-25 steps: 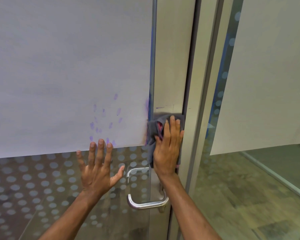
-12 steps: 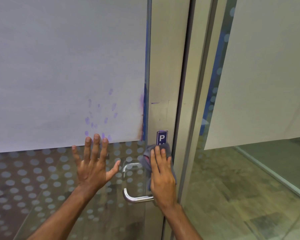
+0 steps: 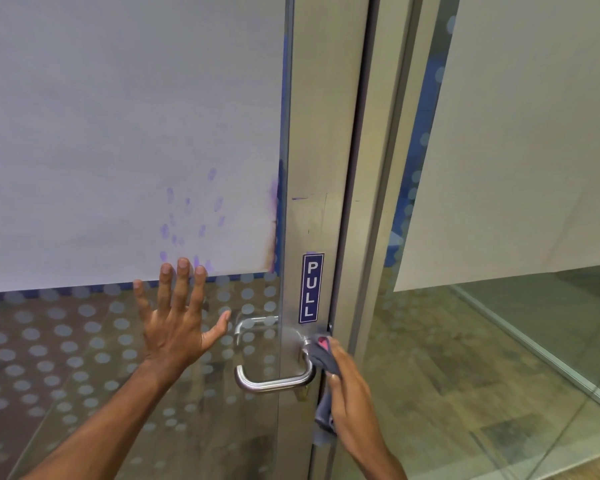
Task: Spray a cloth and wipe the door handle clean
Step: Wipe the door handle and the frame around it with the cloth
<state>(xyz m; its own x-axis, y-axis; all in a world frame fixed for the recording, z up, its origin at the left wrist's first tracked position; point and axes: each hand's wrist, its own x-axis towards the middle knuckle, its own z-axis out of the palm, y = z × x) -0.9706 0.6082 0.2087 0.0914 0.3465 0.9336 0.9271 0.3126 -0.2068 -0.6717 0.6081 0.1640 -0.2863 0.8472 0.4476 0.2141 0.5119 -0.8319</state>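
Glass door (image 3: 84, 341), my left hand (image 3: 174, 327) spread flat; right hand (image 3: 350, 393), gripping cloth (image 3: 321, 355), has dropped from frame to handle (image 3: 274, 382): handle-wiping begins.

**Materials and finish, door area**

Handle (image 3: 274, 382): metal tube, polished, glossy highlights. Stile (image 3: 321, 133): brushed metal, satin, faint scuffs. Cloth (image 3: 321, 358): soft grey fabric, matt, a pink patch showing. Glass (image 3: 66, 341): smooth, reflective, with frosted dots. Sheet (image 3: 118, 133) behind the glass: matt, paper-like, purple smudges. Sign (image 3: 311, 288): glossy blue sticker, white letters. Floor (image 3: 465, 375): wood-look, low sheen.
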